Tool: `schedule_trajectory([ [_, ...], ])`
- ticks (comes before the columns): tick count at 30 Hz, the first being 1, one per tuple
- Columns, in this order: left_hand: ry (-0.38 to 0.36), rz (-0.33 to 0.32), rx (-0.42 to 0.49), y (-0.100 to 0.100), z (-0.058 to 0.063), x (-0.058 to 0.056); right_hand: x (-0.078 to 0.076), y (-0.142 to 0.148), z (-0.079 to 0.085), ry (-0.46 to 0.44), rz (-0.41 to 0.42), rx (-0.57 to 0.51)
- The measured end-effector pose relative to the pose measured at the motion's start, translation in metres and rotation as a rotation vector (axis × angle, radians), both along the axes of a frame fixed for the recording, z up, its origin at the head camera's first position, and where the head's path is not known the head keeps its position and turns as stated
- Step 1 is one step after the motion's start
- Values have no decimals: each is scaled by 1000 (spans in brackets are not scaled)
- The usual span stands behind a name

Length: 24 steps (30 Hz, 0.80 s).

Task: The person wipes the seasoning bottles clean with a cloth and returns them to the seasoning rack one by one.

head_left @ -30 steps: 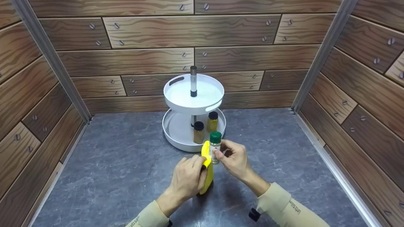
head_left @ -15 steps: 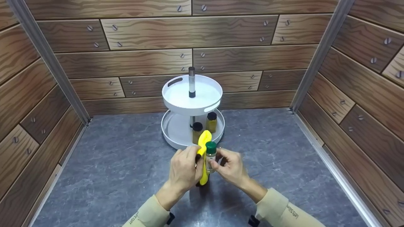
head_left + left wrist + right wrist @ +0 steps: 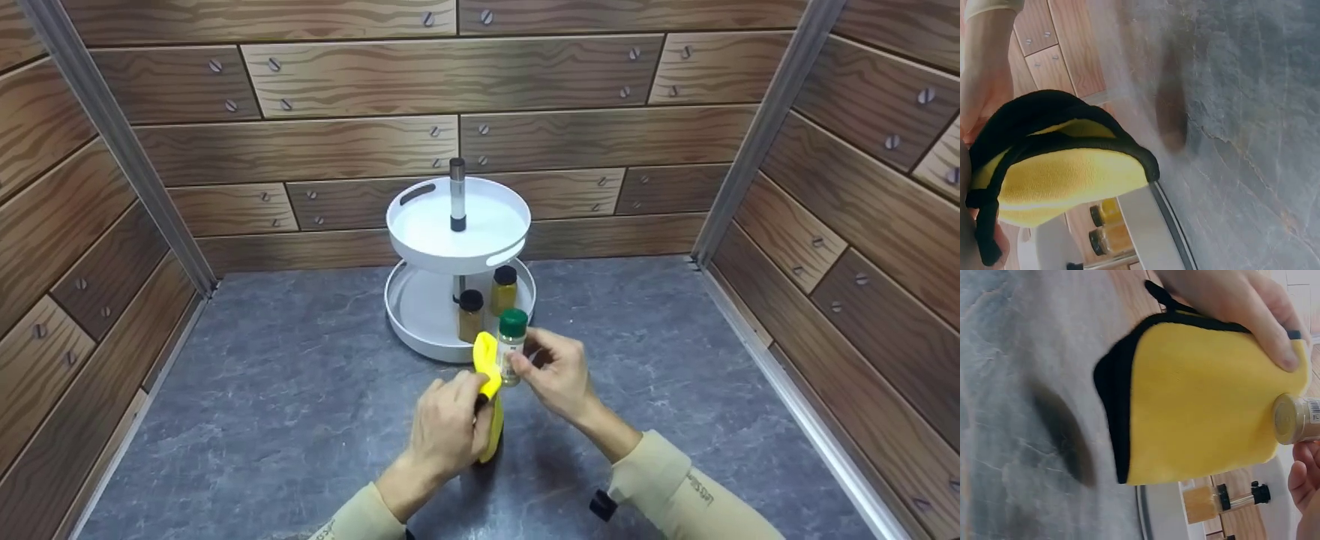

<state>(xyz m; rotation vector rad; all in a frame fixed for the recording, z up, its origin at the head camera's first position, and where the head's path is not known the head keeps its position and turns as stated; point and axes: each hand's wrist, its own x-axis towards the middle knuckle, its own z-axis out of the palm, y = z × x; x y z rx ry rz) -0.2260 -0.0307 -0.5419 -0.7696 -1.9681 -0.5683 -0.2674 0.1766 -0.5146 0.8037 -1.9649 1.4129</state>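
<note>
My left hand [image 3: 448,424] grips a yellow cloth with black edging [image 3: 487,360], which hangs in a fold below the fingers. In the right wrist view the cloth [image 3: 1202,405] spreads as a broad yellow sheet, the left thumb lying along its upper part. My right hand [image 3: 559,375] pinches a spice jar with a green cap [image 3: 512,345] between thumb and fingers, upright and against the cloth's edge. The jar's base [image 3: 1287,419] meets the yellow fabric in the right wrist view. In the left wrist view the cloth [image 3: 1072,174] covers most of my fingers.
Behind the hands stands a white two-tier round stand [image 3: 420,330]. Its lower tray holds two black-capped spice jars, the nearer one [image 3: 470,319] brownish and the farther one [image 3: 504,292] yellower. Grey marbled tabletop [image 3: 285,390] surrounds it, with wood-patterned walls [image 3: 360,75] on three sides.
Both hands dipped toward me with the jar and cloth half a second ago, then rose again. The cloth's top has come down off the nearer jar in the tray.
</note>
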Motion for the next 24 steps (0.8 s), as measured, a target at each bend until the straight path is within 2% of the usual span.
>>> schedule_trajectory([
  [4, -12, 19, 24, -3, 1, -2, -2, 3, 3, -10, -9, 6],
  [12, -23, 64, 49, -15, 6, -6, -5, 16, -2, -20, -35, 16],
  [24, 2, 87, 82, -30, 15, -12, -7, 46, -21, -91, -164, 76],
])
